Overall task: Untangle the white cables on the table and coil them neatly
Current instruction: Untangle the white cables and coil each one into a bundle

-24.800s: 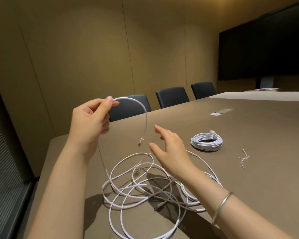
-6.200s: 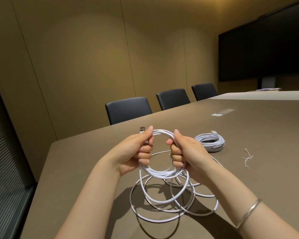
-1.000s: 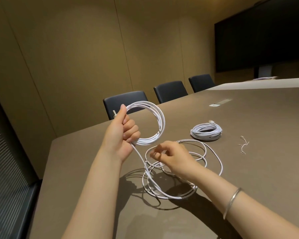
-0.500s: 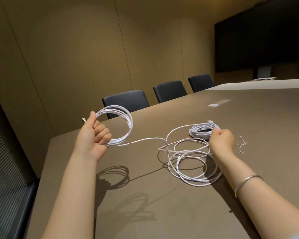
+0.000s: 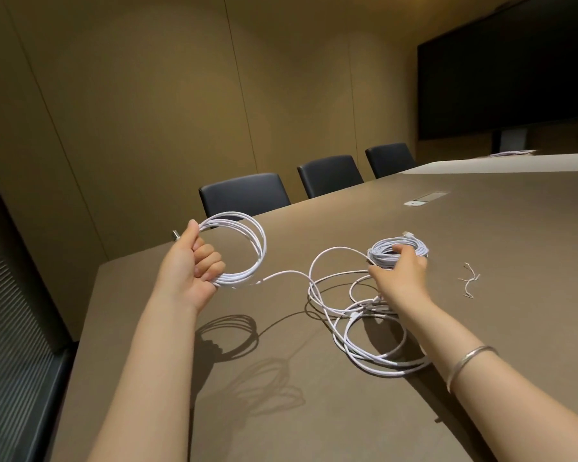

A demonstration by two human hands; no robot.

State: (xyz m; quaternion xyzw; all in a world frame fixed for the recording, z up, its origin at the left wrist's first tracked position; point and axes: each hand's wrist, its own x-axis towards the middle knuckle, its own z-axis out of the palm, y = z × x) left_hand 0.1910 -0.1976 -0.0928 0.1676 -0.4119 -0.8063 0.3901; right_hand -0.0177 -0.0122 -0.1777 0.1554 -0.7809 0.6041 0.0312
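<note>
My left hand (image 5: pixel 191 261) grips a half-wound coil of white cable (image 5: pixel 247 248), held up above the table's left end. From that coil a strand runs right to loose loops of the same cable (image 5: pixel 367 331) lying on the table. My right hand (image 5: pixel 399 271) is stretched out over the loops and rests on a small finished coil (image 5: pixel 397 250), fingers curled on its near rim and its middle. Whether it pinches a strand cannot be told.
The brown table (image 5: pixel 314 411) runs far to the right. A white twist tie (image 5: pixel 468 280) lies right of the small coil. Three dark chairs (image 5: pixel 244 195) stand along the far edge. A cable hatch (image 5: pixel 426 198) is set in the tabletop.
My left hand has carried its coil up and left, pulling a strand taut. My right hand let go of the loose loops and reached right onto the small coil.
</note>
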